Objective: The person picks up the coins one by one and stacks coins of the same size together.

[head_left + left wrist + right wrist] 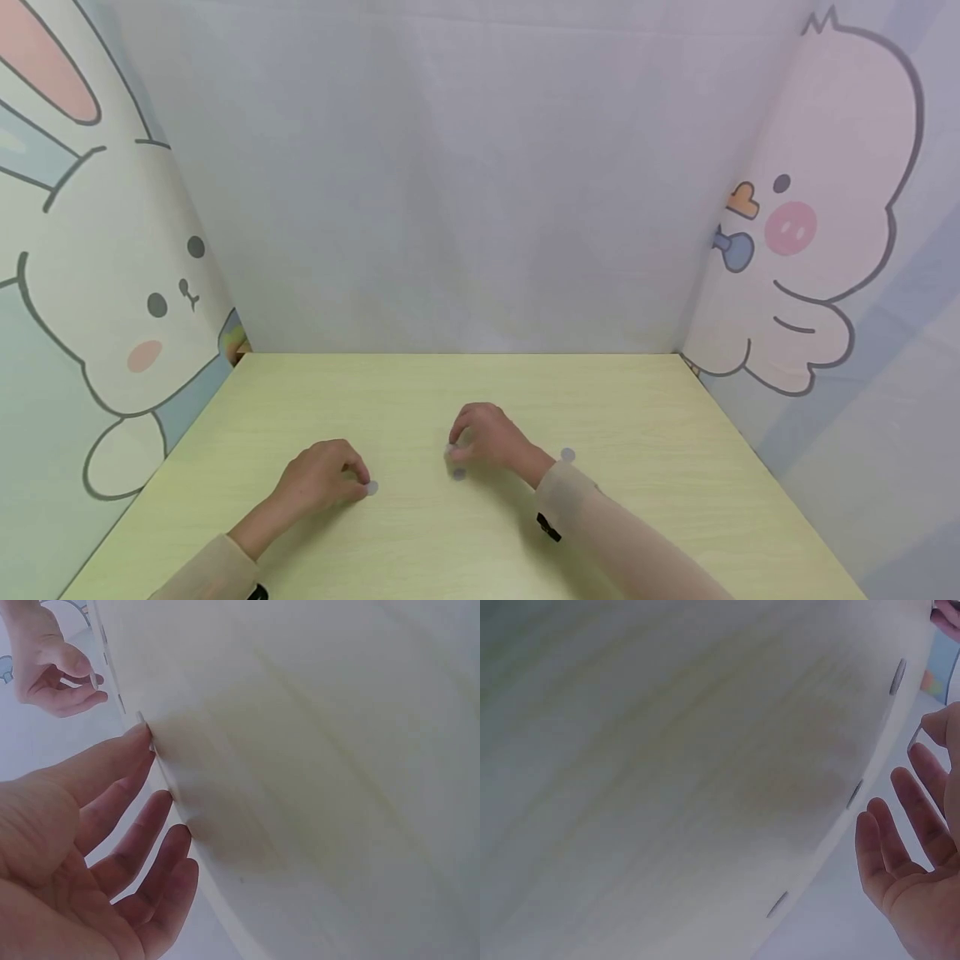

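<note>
My left hand [318,479] is low over the table, with thumb and index fingertip pinching the edge of a small, flat, coin-like grey disc [372,488]. In the left wrist view this disc [140,718] shows as a thin edge at the fingertips, close over the tabletop, while the other fingers are loosely bent. Farther right, my right hand [491,437] pinches another grey disc [451,448] between thumb and index finger. The right wrist view shows that disc [914,738] tilted and raised off the table. Just below this hand lies a loose grey disc [459,474].
Another grey disc [567,455] lies beside the right sleeve [592,512]. Three discs, among them the nearest one [778,904], lie flat in the right wrist view. The pale wood-look table [420,550] meets a plain curtain [465,183] behind, with cartoon-printed curtains at both sides.
</note>
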{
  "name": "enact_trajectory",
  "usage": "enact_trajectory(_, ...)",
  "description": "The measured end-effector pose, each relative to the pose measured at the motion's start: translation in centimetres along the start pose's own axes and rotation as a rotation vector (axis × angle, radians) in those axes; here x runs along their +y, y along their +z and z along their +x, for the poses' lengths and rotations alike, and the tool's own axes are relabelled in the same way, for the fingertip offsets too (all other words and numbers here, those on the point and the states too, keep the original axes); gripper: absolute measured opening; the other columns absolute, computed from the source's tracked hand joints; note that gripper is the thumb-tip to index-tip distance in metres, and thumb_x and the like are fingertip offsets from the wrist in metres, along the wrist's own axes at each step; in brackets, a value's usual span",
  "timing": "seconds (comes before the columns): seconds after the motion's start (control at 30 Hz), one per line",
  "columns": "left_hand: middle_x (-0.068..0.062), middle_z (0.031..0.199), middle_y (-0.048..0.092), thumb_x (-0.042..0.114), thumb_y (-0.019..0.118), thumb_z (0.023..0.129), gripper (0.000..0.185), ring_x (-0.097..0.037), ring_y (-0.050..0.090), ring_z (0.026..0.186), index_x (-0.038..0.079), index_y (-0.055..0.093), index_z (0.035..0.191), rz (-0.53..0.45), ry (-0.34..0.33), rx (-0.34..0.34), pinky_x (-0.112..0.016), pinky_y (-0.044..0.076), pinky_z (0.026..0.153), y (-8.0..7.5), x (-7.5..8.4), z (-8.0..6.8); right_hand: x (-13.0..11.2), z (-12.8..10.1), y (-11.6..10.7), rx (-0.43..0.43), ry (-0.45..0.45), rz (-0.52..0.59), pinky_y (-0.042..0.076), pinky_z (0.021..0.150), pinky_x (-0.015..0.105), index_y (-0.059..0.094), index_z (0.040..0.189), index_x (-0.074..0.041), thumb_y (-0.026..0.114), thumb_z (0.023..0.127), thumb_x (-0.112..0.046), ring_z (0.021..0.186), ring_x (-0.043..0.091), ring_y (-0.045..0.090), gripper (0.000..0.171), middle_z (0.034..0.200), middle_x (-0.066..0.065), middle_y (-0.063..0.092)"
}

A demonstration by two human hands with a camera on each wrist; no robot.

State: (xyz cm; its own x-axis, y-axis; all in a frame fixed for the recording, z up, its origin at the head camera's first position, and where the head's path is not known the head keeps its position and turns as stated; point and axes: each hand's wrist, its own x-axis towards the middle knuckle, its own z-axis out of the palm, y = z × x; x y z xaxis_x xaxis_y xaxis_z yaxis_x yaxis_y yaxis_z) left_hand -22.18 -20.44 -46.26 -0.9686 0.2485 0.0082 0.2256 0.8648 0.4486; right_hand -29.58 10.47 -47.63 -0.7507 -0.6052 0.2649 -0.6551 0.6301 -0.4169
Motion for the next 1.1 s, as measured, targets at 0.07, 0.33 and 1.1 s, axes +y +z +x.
enact_trajectory(0.07,0.011,0.096,0.072,0.027,0.095,0.079,0.019,-0.014,0.065,0.091,0.029,0.077,0.077,-0.002,-0.004,0.001,-0.04,0.053,0.074,0.0,0.0,0.0,-0.4,0.1,0.3,-0.002,-0.019,-0.005,0.055,0.096,0.037,0.083,0.084,-0.017,0.086,0.084,-0.019,0.092,0.008,0.068,0.003,0.092,-0.009,0.075)
enact_trajectory(0.33,0.011,0.093,0.071,0.026,0.095,0.079,0.019,-0.012,0.063,0.087,0.028,0.076,0.076,-0.001,-0.011,0.001,-0.039,0.053,0.073,0.0,0.2,0.0,-1.8,0.6,1.3,-0.025,-0.007,0.008,0.053,0.097,0.033,0.083,0.084,-0.021,0.086,0.085,-0.019,0.092,0.005,0.066,0.003,0.09,-0.014,0.073)
enact_trajectory(1.1,0.01,0.093,0.07,0.025,0.095,0.079,0.018,-0.013,0.062,0.087,0.028,0.077,0.076,-0.024,-0.019,-0.012,-0.039,0.053,0.074,-0.1,0.0,0.1,-6.3,2.4,3.5,-0.097,-0.051,-0.1,0.047,0.086,0.017,0.084,0.086,-0.021,0.086,0.084,-0.024,0.081,-0.002,0.057,0.004,0.083,-0.015,0.069)
